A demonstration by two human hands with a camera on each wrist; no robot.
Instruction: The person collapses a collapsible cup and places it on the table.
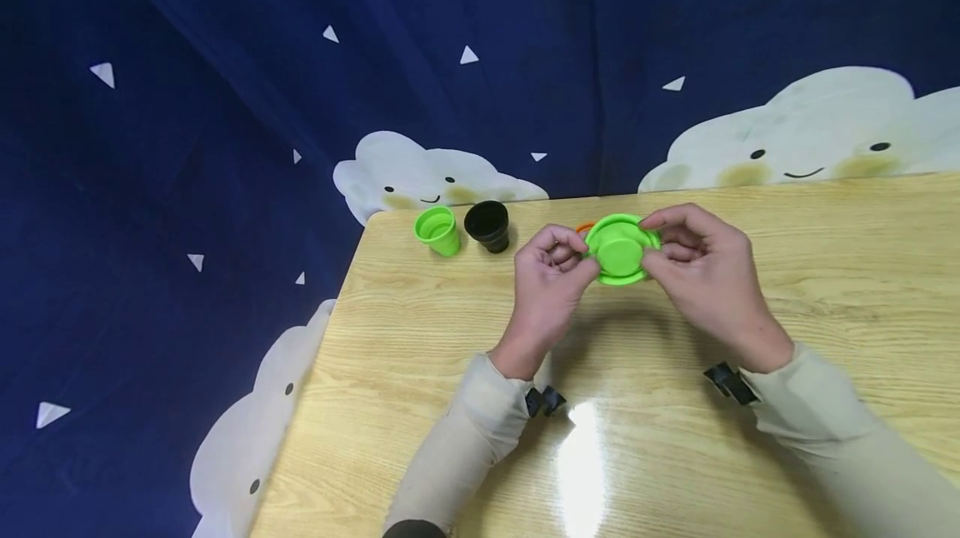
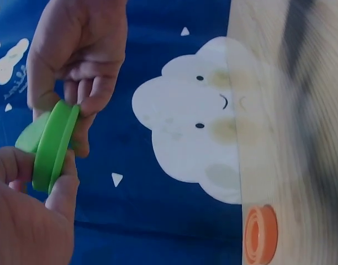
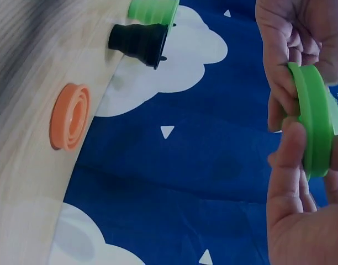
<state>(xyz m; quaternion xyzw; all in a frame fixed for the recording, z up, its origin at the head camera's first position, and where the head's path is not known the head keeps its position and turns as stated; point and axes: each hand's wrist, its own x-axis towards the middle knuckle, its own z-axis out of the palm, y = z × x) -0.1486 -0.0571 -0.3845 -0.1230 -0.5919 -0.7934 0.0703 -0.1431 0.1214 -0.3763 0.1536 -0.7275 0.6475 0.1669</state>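
Observation:
A green collapsible cup (image 1: pixel 619 257), partly folded, is held above the table between both hands. My left hand (image 1: pixel 547 288) pinches its left rim between thumb and fingers, while my right hand (image 1: pixel 712 276) pinches the right side. Seen edge-on in the left wrist view, the cup (image 2: pixel 52 146) has a wide band and a base bulging out on one side; the left hand (image 2: pixel 36 215) is below it. In the right wrist view the right hand (image 3: pixel 307 221) grips the lower part of the same cup (image 3: pixel 315 121).
Near the table's back edge stand an expanded green cup (image 1: pixel 442 236) and, beside it, an expanded black cup (image 1: pixel 489 227). An orange collapsed cup (image 3: pixel 69 117) lies on the wooden table (image 1: pixel 397 338), mostly hidden behind the held cup in the head view. A dark blue curtain hangs behind.

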